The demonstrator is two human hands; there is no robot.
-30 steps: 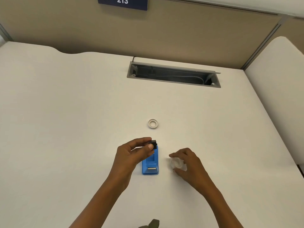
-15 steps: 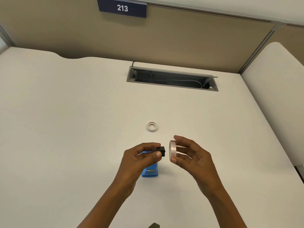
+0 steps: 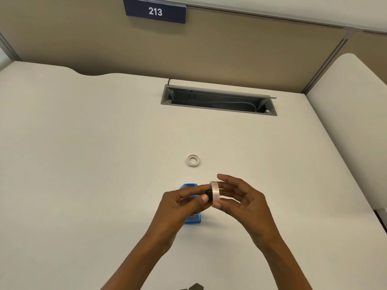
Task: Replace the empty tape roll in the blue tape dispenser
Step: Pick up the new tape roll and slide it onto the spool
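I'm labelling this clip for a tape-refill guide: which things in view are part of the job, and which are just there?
Part of the job:
- blue tape dispenser
- black hub in the left hand
- new clear tape roll in the right hand
- empty core, set aside on the desk

Just there:
- cable tray
- sign 213

The only readable text is the number "213", in white digits on a dark blue sign (image 3: 155, 11) fixed near the top of the tan partition wall (image 3: 230, 53) behind the tabletop (image 3: 83, 153). Nothing else carries legible lettering.
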